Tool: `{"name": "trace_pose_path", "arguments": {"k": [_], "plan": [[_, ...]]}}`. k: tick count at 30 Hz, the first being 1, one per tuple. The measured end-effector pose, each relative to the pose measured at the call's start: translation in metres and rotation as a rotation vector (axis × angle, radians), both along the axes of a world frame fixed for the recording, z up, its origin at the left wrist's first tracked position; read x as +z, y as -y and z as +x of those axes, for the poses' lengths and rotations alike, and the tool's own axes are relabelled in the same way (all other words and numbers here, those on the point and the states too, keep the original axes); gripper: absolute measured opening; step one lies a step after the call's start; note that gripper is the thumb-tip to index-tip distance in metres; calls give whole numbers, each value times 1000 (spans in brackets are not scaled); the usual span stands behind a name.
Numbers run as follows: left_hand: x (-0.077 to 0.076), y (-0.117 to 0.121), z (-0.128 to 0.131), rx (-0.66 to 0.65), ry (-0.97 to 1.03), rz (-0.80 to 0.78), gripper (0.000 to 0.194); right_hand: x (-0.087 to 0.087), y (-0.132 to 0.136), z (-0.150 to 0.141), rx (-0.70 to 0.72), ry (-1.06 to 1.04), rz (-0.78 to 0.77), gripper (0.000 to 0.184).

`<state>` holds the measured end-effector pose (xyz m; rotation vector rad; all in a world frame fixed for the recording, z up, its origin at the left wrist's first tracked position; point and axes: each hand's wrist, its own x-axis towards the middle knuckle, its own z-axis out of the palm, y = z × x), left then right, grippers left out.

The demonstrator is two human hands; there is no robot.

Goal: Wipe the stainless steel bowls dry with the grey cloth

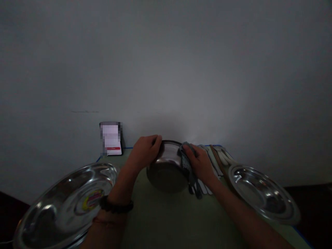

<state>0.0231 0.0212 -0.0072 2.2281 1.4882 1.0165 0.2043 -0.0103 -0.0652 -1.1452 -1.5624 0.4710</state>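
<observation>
A round metal pot [168, 169] is held tilted above the table, its dark base turned toward me. My left hand [148, 149] is closed on the pot's rim at the left. On the other side my right hand [198, 159] grips a grey patterned cloth [185, 159] and presses it against the pot's outer wall. The inside of the pot is hidden from view. Behind and below my right hand lie several pieces of cutlery [216, 162], partly covered by the hand and cloth.
At the left stands a large shiny metal basin [55, 192] with a coloured sticker in it. A smaller oval metal dish [264, 193] sits on the right. A phone [112, 139] leans against the wall [166, 69] behind the greenish table [176, 221].
</observation>
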Motion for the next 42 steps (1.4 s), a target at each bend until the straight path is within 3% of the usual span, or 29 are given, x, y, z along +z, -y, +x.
{"name": "trace_pose_path", "arguments": {"k": [5, 14, 21, 29, 33, 38, 42], "plan": [[10, 13, 11, -144, -147, 66, 38, 19, 11, -5, 71, 137, -10, 35], [-3, 4, 0, -153, 133, -55, 40, 15, 14, -12, 43, 146, 40, 34], [-7, -2, -7, 3, 220, -126, 41, -1, 4, -13, 61, 8, 12, 35], [-11, -8, -10, 169, 258, -136, 40, -25, -5, -10, -27, -85, 35, 38], [-8, -9, -5, 144, 182, -134, 37, -16, -6, -3, -22, -35, 37, 38], [4, 7, 9, 29, 79, -81, 36, 7, 4, -4, 37, 153, 46, 37], [8, 14, 16, -11, -29, -28, 40, 15, 11, -10, 48, 217, 64, 37]]}}
